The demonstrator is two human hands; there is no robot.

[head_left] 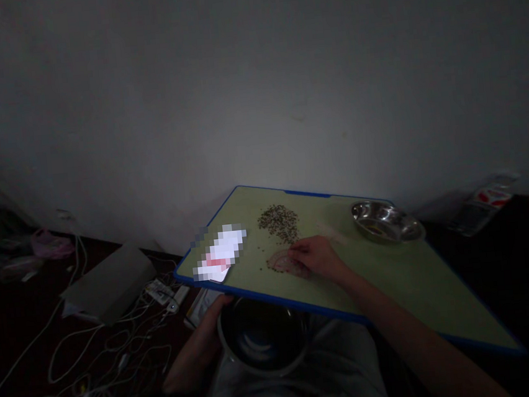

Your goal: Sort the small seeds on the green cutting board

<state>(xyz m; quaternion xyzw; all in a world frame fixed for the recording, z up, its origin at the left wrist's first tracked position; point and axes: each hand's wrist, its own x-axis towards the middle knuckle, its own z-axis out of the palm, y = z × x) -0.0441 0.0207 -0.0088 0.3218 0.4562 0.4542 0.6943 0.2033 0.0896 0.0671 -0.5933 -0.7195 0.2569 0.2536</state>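
My right hand is closed on the edge of a thin, see-through plastic piece with a curved rim and pinkish marks. It is low on the table's surface, with a few small grains beside it. Just beyond my fingers lies a loose patch of small brown and pale grains, perhaps seeds or beans. My left hand grips the left side of a dark, shiny bowl in my lap, below the table's near edge. The left fingers are partly hidden behind the bowl and under the table edge.
The pale green folding table has a blue edge. On it are a lit phone at left and a steel basin at right. Cables and a grey box lie on the floor at left; a large plastic bottle is at right.
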